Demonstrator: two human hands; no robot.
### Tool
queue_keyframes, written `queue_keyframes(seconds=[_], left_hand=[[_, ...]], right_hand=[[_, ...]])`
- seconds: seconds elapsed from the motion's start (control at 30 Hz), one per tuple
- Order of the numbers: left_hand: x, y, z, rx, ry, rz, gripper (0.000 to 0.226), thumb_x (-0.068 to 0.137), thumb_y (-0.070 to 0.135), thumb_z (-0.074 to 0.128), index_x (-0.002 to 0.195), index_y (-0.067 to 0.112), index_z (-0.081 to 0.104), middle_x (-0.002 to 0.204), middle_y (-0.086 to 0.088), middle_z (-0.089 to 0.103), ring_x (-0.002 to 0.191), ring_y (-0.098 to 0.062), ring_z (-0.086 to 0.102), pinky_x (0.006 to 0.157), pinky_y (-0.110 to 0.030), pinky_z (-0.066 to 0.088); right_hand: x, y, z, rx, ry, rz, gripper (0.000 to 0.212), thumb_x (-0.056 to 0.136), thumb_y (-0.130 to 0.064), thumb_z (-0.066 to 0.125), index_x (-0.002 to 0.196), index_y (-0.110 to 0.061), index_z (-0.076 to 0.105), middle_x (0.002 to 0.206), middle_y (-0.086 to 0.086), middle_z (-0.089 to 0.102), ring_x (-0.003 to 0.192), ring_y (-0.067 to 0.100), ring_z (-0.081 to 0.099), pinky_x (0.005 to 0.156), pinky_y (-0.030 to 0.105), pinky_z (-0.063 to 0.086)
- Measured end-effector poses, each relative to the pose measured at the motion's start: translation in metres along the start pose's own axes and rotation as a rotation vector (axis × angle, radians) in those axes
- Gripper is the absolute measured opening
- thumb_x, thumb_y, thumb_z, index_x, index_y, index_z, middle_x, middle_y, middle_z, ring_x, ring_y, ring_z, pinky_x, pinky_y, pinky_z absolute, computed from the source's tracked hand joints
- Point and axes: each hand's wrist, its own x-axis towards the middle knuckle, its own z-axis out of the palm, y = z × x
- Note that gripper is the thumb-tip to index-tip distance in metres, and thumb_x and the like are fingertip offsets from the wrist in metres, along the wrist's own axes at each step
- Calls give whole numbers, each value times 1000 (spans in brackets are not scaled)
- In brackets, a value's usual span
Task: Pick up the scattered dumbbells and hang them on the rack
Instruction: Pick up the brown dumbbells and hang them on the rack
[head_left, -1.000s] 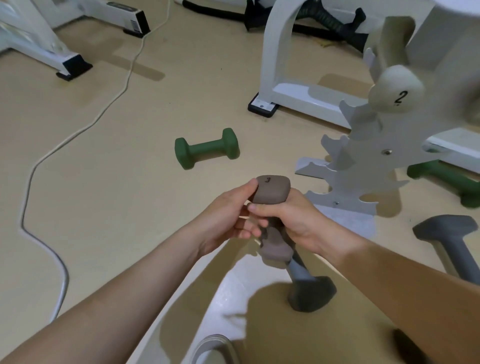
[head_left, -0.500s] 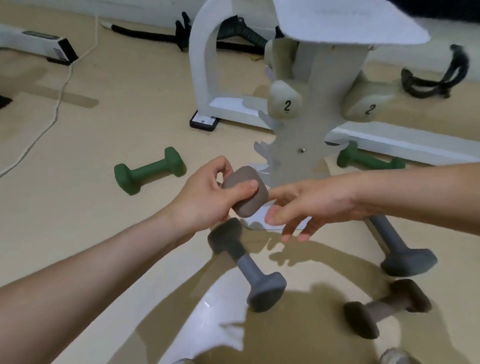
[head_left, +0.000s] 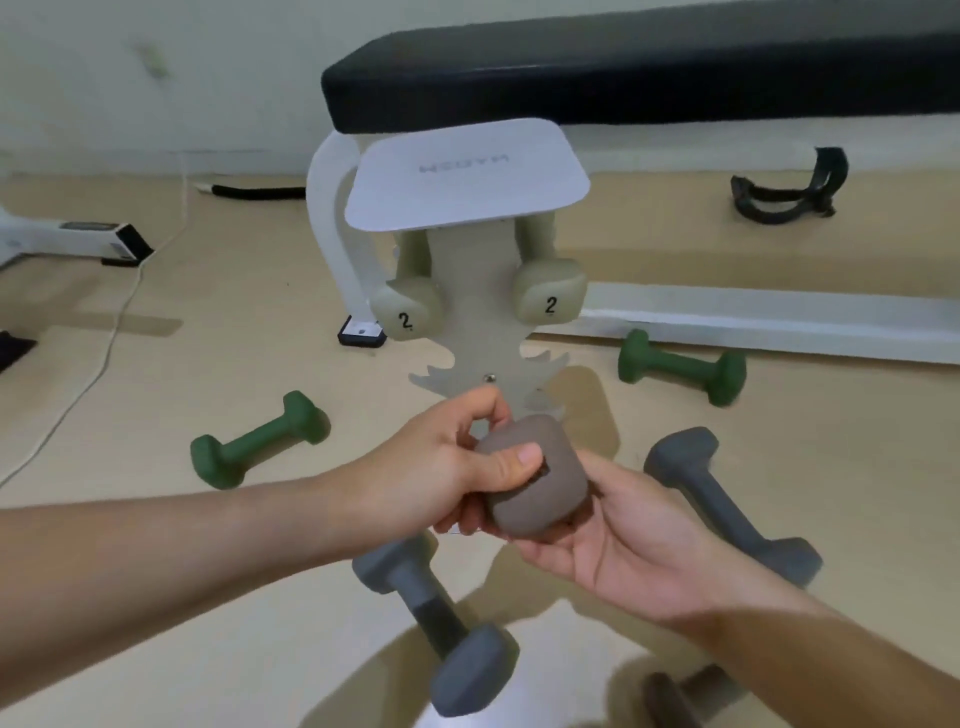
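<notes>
A brown dumbbell (head_left: 540, 491) is held end-on just in front of the lower notches of the white rack (head_left: 480, 332). My left hand (head_left: 441, 467) grips its near head from the left, thumb across the face. My right hand (head_left: 618, 540) cups it from below and the right. Two pale dumbbells marked 2 (head_left: 408, 309) (head_left: 550, 291) hang on the rack's upper notches. On the floor lie two green dumbbells (head_left: 260, 439) (head_left: 680, 366), two grey ones (head_left: 436, 618) (head_left: 727, 509) and a brown one (head_left: 675, 696) at the bottom edge.
A black padded bench (head_left: 623, 73) on a white frame (head_left: 332, 234) stands behind the rack. A white cable (head_left: 98, 358) runs over the beige floor at the left beside a white machine foot (head_left: 72, 239). A black strap (head_left: 784, 192) lies at the back right.
The view has tilted up and closed in on the rack. My right hand, spread open beside the dumbbell before, now cups it from below. The dumbbell sits nearer the rack's lower notches.
</notes>
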Motion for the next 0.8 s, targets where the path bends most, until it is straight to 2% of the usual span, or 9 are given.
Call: queue_keyframes(seconds=[0.07,0.13,0.2,0.27,0.33,0.43,0.57,0.7,0.8], left_hand=[[1,4,9,89,-24,-13,31,78,38,63,92,14,48,59,0,57,53,-17,49,47,-22,38],[0,8,17,129,-56,-8,23,80,36,61,93,22,49,69,-3,58,62,-16,50,57,-24,42],[3,11,25,103,-55,10,22,82,32,60,100,22,50,79,-7,59,69,-14,52,64,-24,44],[9,15,34,58,-42,14,23,84,27,62,104,20,52,87,-11,60,71,-9,54,64,-18,45],[18,16,42,7,-9,-29,29,80,28,66,105,19,54,91,-17,63,69,-9,56,62,-17,44],[26,11,50,-94,53,-155,46,74,40,68,112,17,56,98,-14,70,80,-11,68,70,-28,45],[43,16,55,-175,93,-212,49,78,45,73,117,18,59,98,3,77,94,-10,71,78,-29,50],[63,30,53,-180,173,-179,59,71,53,65,117,15,60,104,-1,76,95,-6,71,80,-28,52],[75,29,49,-172,228,-191,50,84,47,63,120,13,58,111,-3,75,96,-7,71,78,-24,54]], right_hand=[[-6,2,-10,90,33,-55,46,86,-29,62,125,-5,65,118,26,69,92,33,73,67,39,62],[-10,3,-23,156,48,-110,51,81,-25,70,125,-1,64,120,26,69,102,36,72,75,44,62],[-13,1,-36,157,27,-178,76,57,-24,92,123,3,65,123,26,67,109,37,69,81,47,61],[-15,-5,-48,147,11,-230,89,38,-24,100,117,2,69,123,24,68,109,34,69,83,46,60],[-17,-17,-57,106,-22,-291,78,49,-25,96,119,-2,69,123,21,69,107,30,70,87,43,59],[-19,-41,-56,-30,24,-388,50,78,-18,70,127,-11,64,120,15,72,105,26,71,92,38,55],[-15,-74,-50,-179,112,-472,48,74,-15,69,121,-22,65,107,13,77,89,21,75,78,29,61],[1,-99,-46,-256,168,-481,53,67,-21,72,119,-26,63,100,6,79,84,13,75,83,30,52],[21,-113,-44,-331,204,-472,68,65,-22,76,131,-24,60,99,4,79,85,13,72,91,29,46]])
